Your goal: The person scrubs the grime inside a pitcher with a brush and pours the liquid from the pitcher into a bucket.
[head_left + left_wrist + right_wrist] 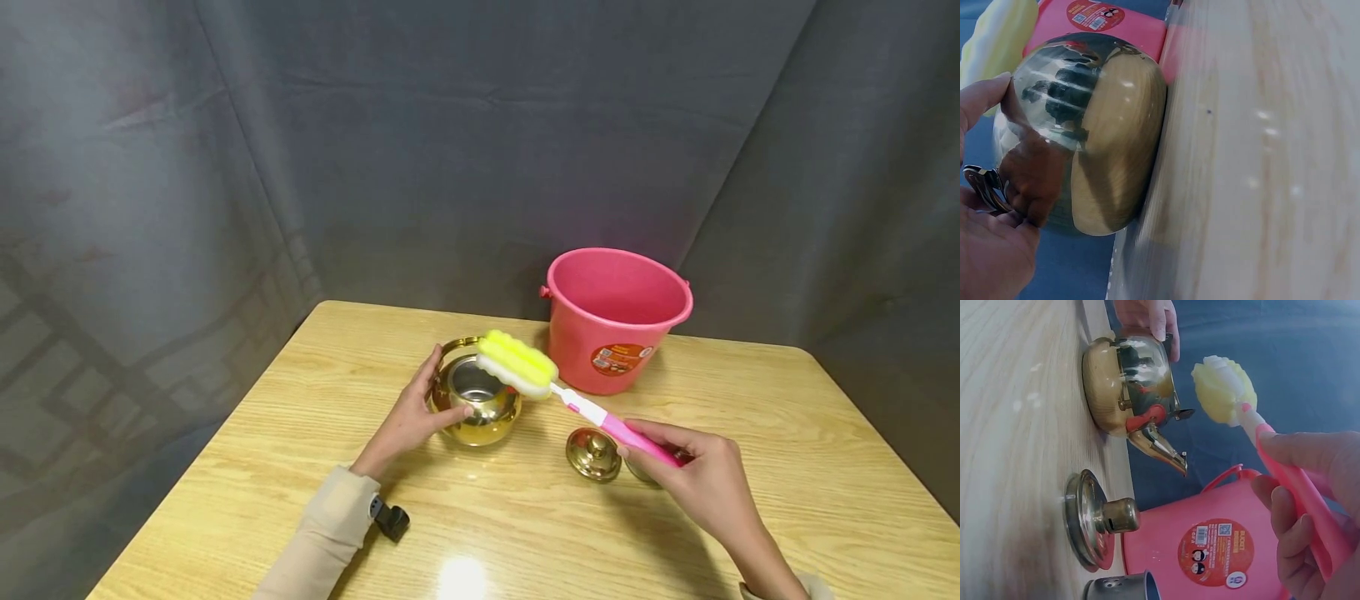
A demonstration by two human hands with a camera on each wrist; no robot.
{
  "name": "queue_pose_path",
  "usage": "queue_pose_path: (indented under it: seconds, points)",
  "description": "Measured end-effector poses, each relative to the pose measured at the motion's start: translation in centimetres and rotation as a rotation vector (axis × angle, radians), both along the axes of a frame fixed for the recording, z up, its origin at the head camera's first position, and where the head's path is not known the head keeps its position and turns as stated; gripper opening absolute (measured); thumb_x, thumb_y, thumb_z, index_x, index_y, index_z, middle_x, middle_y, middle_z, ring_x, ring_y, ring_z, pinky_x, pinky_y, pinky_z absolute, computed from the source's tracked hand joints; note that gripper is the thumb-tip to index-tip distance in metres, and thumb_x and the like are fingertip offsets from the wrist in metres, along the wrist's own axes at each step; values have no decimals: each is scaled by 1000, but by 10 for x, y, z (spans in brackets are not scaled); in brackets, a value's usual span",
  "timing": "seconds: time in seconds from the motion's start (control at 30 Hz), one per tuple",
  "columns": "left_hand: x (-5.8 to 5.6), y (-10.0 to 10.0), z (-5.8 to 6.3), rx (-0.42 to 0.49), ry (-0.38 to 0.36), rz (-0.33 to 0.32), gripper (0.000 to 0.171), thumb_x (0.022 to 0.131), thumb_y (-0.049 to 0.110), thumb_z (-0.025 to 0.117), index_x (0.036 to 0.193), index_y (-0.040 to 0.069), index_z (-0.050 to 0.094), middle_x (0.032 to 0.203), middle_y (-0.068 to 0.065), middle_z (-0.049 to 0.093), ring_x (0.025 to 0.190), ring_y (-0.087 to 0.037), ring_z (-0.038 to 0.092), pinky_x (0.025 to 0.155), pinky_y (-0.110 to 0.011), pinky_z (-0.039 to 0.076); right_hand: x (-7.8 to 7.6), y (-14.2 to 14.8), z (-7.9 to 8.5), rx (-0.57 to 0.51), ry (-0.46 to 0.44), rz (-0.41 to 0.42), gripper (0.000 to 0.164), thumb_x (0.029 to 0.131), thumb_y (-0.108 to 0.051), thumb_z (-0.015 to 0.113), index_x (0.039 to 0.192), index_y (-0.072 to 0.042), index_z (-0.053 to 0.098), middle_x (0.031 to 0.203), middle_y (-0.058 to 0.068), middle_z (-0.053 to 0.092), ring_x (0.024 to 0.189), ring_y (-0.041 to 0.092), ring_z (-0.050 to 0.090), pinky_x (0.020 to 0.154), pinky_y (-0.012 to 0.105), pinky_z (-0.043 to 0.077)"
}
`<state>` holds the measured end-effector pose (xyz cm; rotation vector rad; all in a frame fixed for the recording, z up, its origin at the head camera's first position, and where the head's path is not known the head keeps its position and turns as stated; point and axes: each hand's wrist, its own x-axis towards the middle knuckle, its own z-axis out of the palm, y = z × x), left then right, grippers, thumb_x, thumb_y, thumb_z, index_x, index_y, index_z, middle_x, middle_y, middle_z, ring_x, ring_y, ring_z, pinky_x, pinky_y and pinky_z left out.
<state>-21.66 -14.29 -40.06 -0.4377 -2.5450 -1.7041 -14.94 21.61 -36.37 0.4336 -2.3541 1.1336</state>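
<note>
A shiny gold kettle (pixel 486 423), its top uncovered, stands on the table. My left hand (pixel 417 410) holds it from the left side, thumb on the upper body and fingers by the handle (pixel 988 187). Its spout (pixel 1155 449), with a red piece at the base, shows in the right wrist view. My right hand (pixel 705 475) grips the pink handle (pixel 636 439) of a sponge brush. The yellow and white sponge head (pixel 517 363) is in the air above the kettle's right side, outside the opening. The gold lid (pixel 592 455) lies on the table, left of my right hand.
A pink bucket (pixel 585 354) with an orange label stands behind, right of the kettle. A small metal cylinder (pixel 1119 589) sits near the lid, mostly hidden by my right hand in the head view. Dark grey cloth (pixel 487 167) hangs behind the wooden table (pixel 510 533).
</note>
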Motion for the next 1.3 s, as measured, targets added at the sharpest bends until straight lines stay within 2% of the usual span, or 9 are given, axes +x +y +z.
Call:
queue_pose_path:
  seconds: [0.2,0.37,0.53,0.67,0.87,1.07,1.3]
  points:
    - [0,1,-1,4,14,3,108,79,27,82,157,15,8,160,-11,7,138,-38,28,112,-51,20,11,4,2,-62,-74,-57,32,65,-13,91,95,-16,80,85,-3,74,61,5,57,45,18,42]
    - [-1,1,0,-8,17,9,109,78,28,82,157,13,8,160,-12,9,137,-38,31,112,-52,20,21,8,3,-120,-129,-115,32,66,-12,91,97,-13,80,87,-8,74,63,5,58,44,19,43]
    - [-4,7,0,-8,17,-18,110,77,28,83,157,14,8,160,-11,9,136,-38,32,112,-51,22,35,19,1,-148,-146,-213,32,69,-9,88,99,-9,78,86,-14,72,65,5,57,47,17,44]
    - [-4,11,-2,-10,17,-37,111,77,28,83,157,12,8,160,-13,9,137,-39,30,111,-51,22,48,27,0,-170,-179,-288,33,71,-11,88,102,-9,77,86,-14,72,69,5,60,51,16,46]
    - [-3,13,-4,-19,-5,-54,112,77,33,83,157,16,7,160,-11,8,139,-38,27,112,-50,21,63,36,-1,-244,-222,-386,36,73,-10,87,107,-6,75,83,-15,72,71,4,64,53,15,50]
    - [0,4,-4,-20,0,-60,111,77,33,82,157,18,7,160,-12,7,139,-40,23,111,-52,20,69,42,3,-320,-208,-470,37,72,-5,86,107,-2,74,79,-9,72,67,4,64,54,13,49]
    - [11,-16,-1,-31,-13,-16,110,79,33,81,157,18,6,160,-12,5,140,-42,19,112,-51,19,66,48,8,-355,-195,-466,37,72,-6,86,107,-1,73,81,-4,73,69,4,66,57,13,51]
